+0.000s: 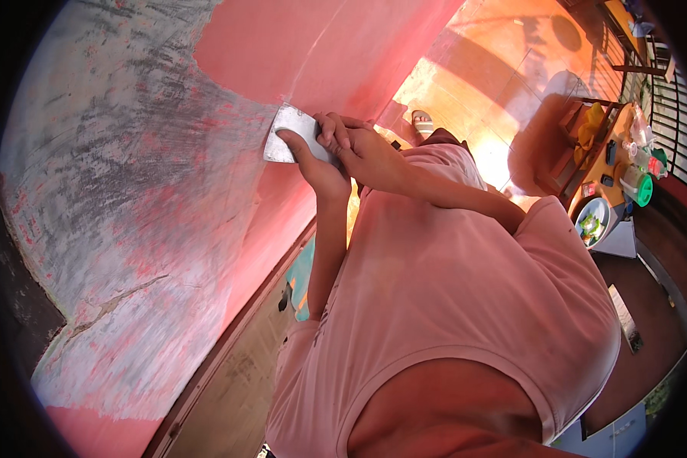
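Note:
Both of my hands are on a scraper with a wide metal blade (296, 122), its front edge against the wall (153, 175). My left hand (324, 174) is closed around it from below, the thumb lying flat on the blade. My right hand (359, 149) is closed at the back of the blade, over the handle end. The handle itself is hidden by my fingers. Around the blade, the wall's pink paint (282, 46) gives way to a grey-white, streaked patch. A crack (122, 299) runs across the lower part of that patch.
To the right, a wooden table (622, 137) holds a plate with green food (592, 221), a green-lidded container (640, 187) and other small items. Sunlit orange tiles (504, 61) lie beyond my sandalled foot (422, 120). A dark broken edge (27, 282) borders the wall's left.

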The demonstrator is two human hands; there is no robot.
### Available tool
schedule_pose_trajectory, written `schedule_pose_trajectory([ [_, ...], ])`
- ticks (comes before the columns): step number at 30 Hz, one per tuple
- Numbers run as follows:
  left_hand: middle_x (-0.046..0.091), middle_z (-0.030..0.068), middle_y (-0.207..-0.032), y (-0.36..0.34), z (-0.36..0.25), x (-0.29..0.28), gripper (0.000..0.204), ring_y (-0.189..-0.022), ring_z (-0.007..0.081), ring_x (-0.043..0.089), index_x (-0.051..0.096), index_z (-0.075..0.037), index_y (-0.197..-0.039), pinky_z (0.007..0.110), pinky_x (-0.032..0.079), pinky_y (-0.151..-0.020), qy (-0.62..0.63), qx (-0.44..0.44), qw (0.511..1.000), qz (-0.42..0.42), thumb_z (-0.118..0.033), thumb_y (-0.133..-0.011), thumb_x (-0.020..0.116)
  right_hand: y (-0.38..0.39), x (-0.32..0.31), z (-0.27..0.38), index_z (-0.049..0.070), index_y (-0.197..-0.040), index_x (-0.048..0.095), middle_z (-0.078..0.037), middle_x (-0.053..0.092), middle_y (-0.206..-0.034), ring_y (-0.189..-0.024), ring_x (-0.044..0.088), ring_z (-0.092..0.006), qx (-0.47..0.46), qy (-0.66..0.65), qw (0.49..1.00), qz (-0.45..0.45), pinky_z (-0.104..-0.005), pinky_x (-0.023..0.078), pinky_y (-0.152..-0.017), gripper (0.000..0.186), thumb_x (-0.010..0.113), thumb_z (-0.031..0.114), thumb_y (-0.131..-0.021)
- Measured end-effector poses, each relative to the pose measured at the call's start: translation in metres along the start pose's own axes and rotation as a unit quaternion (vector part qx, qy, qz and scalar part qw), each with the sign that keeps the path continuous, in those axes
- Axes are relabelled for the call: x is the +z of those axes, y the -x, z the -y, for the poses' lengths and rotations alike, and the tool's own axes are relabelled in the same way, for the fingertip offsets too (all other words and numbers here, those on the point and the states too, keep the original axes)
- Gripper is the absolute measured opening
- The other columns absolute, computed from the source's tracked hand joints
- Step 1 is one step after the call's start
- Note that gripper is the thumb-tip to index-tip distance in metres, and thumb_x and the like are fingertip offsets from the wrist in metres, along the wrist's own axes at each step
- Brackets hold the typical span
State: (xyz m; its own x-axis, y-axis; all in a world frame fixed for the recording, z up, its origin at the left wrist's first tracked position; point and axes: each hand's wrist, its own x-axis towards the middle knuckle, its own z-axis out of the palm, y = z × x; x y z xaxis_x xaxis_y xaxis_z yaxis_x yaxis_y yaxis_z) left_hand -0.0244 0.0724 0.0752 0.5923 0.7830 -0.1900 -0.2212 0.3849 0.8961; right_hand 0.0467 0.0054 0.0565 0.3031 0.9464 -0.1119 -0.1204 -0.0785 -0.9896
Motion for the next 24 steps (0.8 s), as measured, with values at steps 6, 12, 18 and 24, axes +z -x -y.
schedule_pose_trajectory([
  [6, 0.037, 0.0036, -0.058, -0.003, 0.004, -0.005, 0.070, -0.074, 0.0303, 0.060, 0.034, -0.013, -0.068, 0.052, 0.051, -0.084, -0.020, 0.007, 1.000, -0.001, -0.076, -0.094, 0.022, -0.001, 0.004, -0.020, -0.008, -0.106, 0.062, -0.017, 0.065, -0.111, -0.094, 0.067, -0.0265, -0.051, 0.027, 0.998, -0.030, -0.0345, 0.052, -0.082, 0.030, 0.049, 0.019, -0.101],
  [12, 0.038, 0.0038, -0.059, 0.000, -0.003, 0.003, 0.071, -0.073, 0.0295, 0.058, 0.034, -0.012, -0.068, 0.054, 0.050, -0.088, -0.021, 0.001, 1.000, -0.017, -0.079, -0.092, 0.025, 0.001, 0.001, -0.015, -0.007, -0.107, 0.062, -0.016, 0.065, -0.112, -0.096, 0.067, -0.0254, -0.063, -0.008, 0.998, -0.022, -0.0346, 0.052, -0.083, 0.031, 0.050, 0.021, -0.101],
  [18, 0.038, 0.0036, -0.059, -0.004, 0.017, -0.016, 0.071, -0.073, 0.0292, 0.057, 0.032, -0.012, -0.069, 0.056, 0.048, -0.090, -0.053, 0.018, 0.998, -0.024, -0.079, -0.091, 0.025, 0.000, 0.000, -0.011, -0.006, -0.107, 0.062, -0.013, 0.065, -0.114, -0.098, 0.066, -0.0267, -0.017, -0.001, 1.000, 0.002, -0.0348, 0.052, -0.084, 0.025, 0.047, 0.010, -0.097],
  [24, 0.037, 0.0030, -0.058, -0.003, 0.001, 0.005, 0.071, -0.068, 0.0289, 0.056, 0.033, -0.013, -0.070, 0.056, 0.049, -0.091, -0.011, 0.016, 0.999, -0.038, -0.080, -0.091, 0.024, -0.006, -0.001, -0.006, -0.006, -0.102, 0.064, -0.013, 0.063, -0.115, -0.096, 0.066, -0.0277, -0.039, 0.008, 0.999, 0.006, -0.0361, 0.050, -0.087, 0.024, 0.046, 0.008, -0.097],
])
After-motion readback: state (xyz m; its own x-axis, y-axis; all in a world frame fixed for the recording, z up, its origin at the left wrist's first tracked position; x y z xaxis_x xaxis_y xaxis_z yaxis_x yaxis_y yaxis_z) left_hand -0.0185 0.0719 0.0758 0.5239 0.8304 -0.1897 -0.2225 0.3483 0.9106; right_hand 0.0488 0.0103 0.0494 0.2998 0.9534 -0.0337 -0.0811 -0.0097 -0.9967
